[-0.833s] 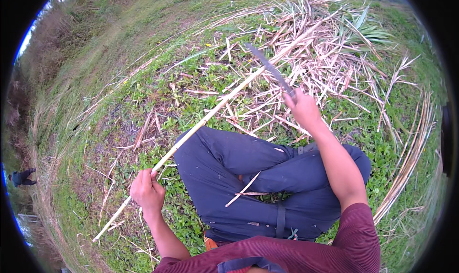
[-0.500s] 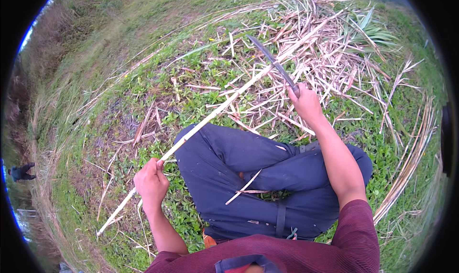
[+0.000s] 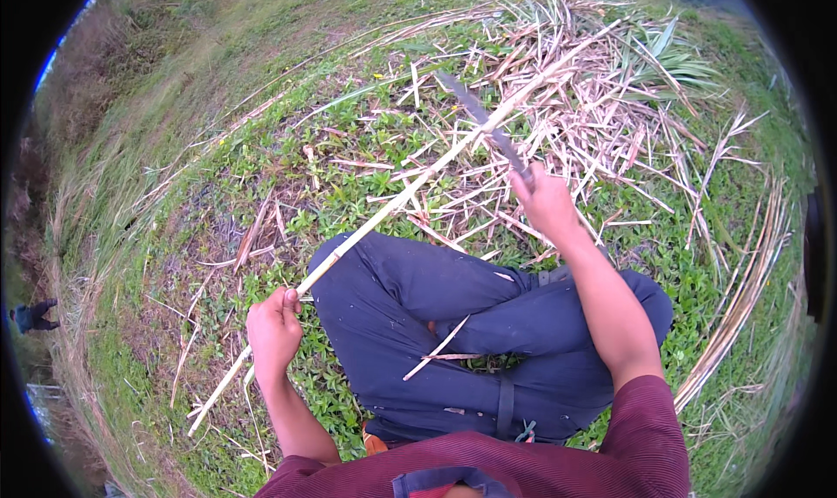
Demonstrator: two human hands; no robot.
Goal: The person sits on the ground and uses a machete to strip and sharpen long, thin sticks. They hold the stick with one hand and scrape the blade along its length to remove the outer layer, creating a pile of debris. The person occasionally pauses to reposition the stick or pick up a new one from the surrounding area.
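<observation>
A long, pale, peeled-looking cane stalk [image 3: 394, 205] slants across in front of me, from low at the left up to the far right. My left hand [image 3: 274, 331] is closed round it near its lower end, beside my knee. In my right hand [image 3: 549, 203] is the handle of a long dark-bladed knife [image 3: 469, 104], and the fingers are wrapped round it. The blade crosses the stalk beyond my knees, seemingly against it, tip pointing away to the left. Two thin slivers [image 3: 438, 348] lie across my dark trousers [image 3: 392, 324].
A heap of pale husk strips and shavings [image 3: 593, 106] covers the ground ahead and to the right, with green leaves [image 3: 671, 62] at its far side. Long stalks [image 3: 737, 302] lie in a bundle at the right. Another person [image 3: 33, 316] stands far off at the left edge.
My right hand and the knife have come slightly nearer and to the left, and the blade looks a little blurred. The stalk's lower end has shifted slightly. My left hand keeps its grip.
</observation>
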